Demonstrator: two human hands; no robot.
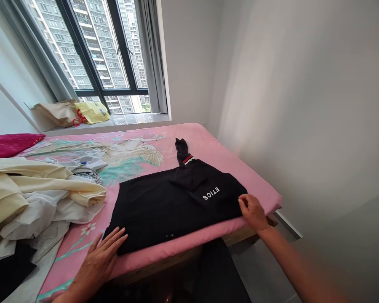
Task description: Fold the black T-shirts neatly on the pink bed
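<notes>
A black long-sleeved top (pixel 158 202) with white lettering lies spread near the front edge of the bed. One sleeve (pixel 181 150), with a red and white striped band, sticks out past the top's far edge. My left hand (pixel 102 254) rests with fingers stretched out on the near left corner of the top. At the right end, my right hand (pixel 252 210) is closed, with thumb and fingers pinching the top's edge. The fold of cloth between those fingers is mostly hidden.
A heap of cream and white clothes (pixel 47 193) lies on the bed's left side. The pink patterned bedsheet (pixel 208 145) reaches the window sill, where a yellow bag (pixel 93 112) and a brown paper bag (pixel 58 113) lie. A grey wall (pixel 287 105) stands on the right.
</notes>
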